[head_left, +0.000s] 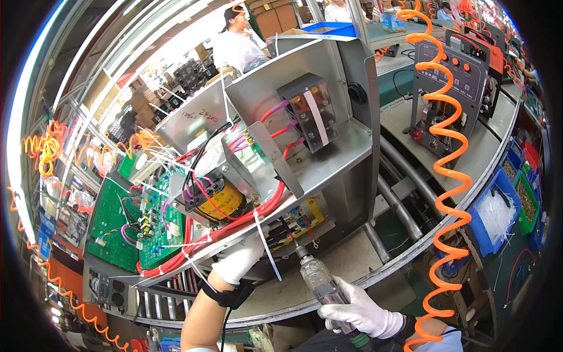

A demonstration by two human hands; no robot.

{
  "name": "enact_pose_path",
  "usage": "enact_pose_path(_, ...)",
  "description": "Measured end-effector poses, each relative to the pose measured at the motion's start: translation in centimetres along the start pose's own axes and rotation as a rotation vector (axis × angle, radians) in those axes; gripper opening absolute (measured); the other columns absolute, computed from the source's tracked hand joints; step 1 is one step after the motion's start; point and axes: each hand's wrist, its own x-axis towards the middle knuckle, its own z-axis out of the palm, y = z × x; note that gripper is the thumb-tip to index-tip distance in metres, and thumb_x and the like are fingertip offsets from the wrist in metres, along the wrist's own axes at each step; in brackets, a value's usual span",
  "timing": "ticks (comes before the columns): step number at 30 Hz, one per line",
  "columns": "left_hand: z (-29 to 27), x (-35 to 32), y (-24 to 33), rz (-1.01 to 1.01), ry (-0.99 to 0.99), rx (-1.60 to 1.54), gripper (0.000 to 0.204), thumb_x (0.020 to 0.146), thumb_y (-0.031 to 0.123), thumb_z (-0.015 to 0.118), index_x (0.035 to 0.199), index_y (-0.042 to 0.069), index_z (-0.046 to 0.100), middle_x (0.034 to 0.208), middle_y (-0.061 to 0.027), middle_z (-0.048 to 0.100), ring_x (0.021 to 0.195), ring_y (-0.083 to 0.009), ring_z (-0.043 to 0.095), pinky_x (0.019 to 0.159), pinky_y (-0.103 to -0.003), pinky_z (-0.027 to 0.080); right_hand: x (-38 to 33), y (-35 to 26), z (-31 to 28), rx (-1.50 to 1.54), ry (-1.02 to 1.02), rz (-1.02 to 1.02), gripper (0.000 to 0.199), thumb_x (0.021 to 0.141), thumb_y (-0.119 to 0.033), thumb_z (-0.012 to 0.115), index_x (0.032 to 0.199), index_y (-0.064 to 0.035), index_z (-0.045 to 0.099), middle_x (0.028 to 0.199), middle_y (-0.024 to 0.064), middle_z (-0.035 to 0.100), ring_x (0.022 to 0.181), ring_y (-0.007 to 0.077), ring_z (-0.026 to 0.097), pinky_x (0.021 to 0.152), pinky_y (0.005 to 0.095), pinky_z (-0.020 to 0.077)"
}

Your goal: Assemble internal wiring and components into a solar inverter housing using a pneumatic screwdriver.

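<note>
Power screwdriver: your right hand curled round it, bit at the metal chassis's lower opening.
Your left hand: below the shelf edge, fingers hidden, grip cannot be told; gap between hands; rollers beyond the right side.

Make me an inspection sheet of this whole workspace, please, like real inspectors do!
Surface: roller conveyor, with an open metal housing standing on it.
Things being worked on: the housing holds a yellow-wound coil; green circuit boards sit at its left end. A power driver points at its lower opening; whether the tip touches, I can't tell.
Clutter: blue bin of white strips, right side.
Hands: right hand, gloved, grips the driver; left hand, gloved, below the red cables, fingers partly hidden.
Cables: red cables tied in a bundle; orange coiled hose hangs at right.
Surroundings: grey machine farther along; person beyond the housing.
</note>
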Motion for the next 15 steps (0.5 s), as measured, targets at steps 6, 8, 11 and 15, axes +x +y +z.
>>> enact_pose_path(6,0.1,0.08,0.06,-0.051,0.0,-0.217,0.022,0.097,0.012,0.048,0.112,0.001,0.061,0.089,-0.0099,0.064,0.075,-0.0181,0.063,0.063,-0.032,0.052,0.05,0.09,-0.4,-0.012,-0.02,0.024,0.066,0.088,-0.011,0.069,0.143,-0.0051,0.032,0.09,0.0044,0.058,0.067,0.0109,0.062,0.057,0.0262,0.0517)
enact_pose_path(8,0.14,0.11,0.11,0.007,0.026,-0.172,0.022,0.097,0.011,0.048,0.111,0.002,0.061,0.085,-0.0091,0.063,0.072,-0.0174,0.062,0.061,-0.032,0.052,0.02,0.05,-0.54,-0.002,-0.019,0.014,0.064,0.089,-0.012,0.068,0.142,-0.0053,0.033,0.09,0.0046,0.058,0.067,0.0109,0.062,0.058,0.0262,0.052)
enact_pose_path(11,0.31,0.1,0.07,0.057,0.049,-0.142,0.022,0.096,0.009,0.047,0.11,0.002,0.062,0.081,-0.0078,0.062,0.068,-0.0163,0.062,0.056,-0.031,0.051,0.06,0.1,-0.72,0.028,-0.036,0.011,0.063,0.09,-0.013,0.068,0.142,-0.0056,0.033,0.091,0.0048,0.059,0.068,0.011,0.062,0.058,0.0261,0.052)
enact_pose_path(15,0.84,0.06,-0.72,0.131,0.076,-0.097,0.022,0.095,0.007,0.046,0.109,0.002,0.062,0.075,-0.006,0.061,0.062,-0.0148,0.061,0.051,-0.03,0.05,0.05,0.01,-0.88,0.035,-0.054,0.021,0.063,0.09,-0.014,0.067,0.142,-0.0055,0.033,0.091,0.0051,0.059,0.068,0.011,0.062,0.058,0.0258,0.0514)
